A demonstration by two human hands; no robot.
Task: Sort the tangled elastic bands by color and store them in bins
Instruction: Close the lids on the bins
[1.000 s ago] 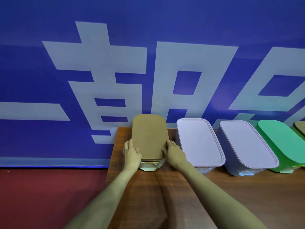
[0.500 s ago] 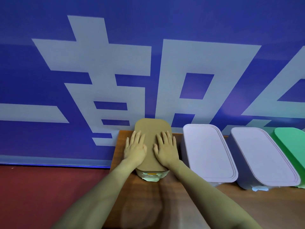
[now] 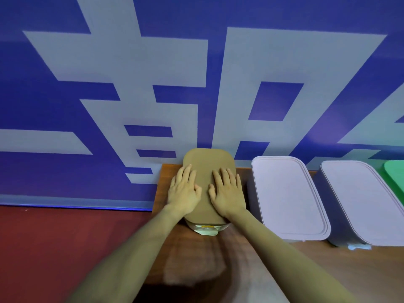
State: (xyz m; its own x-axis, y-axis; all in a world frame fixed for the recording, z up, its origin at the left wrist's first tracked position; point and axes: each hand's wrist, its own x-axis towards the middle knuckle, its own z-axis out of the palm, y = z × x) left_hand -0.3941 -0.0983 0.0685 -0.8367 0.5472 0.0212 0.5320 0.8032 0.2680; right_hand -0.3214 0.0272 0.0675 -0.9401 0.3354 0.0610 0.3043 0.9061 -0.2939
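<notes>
A clear bin with a tan lid (image 3: 207, 158) stands at the far left of the wooden table (image 3: 328, 270), against the wall. My left hand (image 3: 183, 191) lies flat on the lid's left half. My right hand (image 3: 227, 193) lies flat on its right half. Both palms are down with fingers spread, holding nothing. A bit of yellow shows through the bin's clear front under the lid. No loose elastic bands are in view.
To the right stand two lilac bins with closed lids (image 3: 288, 197) (image 3: 363, 204), then the corner of a green lid (image 3: 395, 173) at the frame's edge. A blue and white printed wall (image 3: 196, 84) backs the table. Red floor (image 3: 65, 248) lies to the left.
My hands went from gripping the tan lid's sides to lying flat on top of it. The lid now sits level on its bin. My view has shifted closer and left.
</notes>
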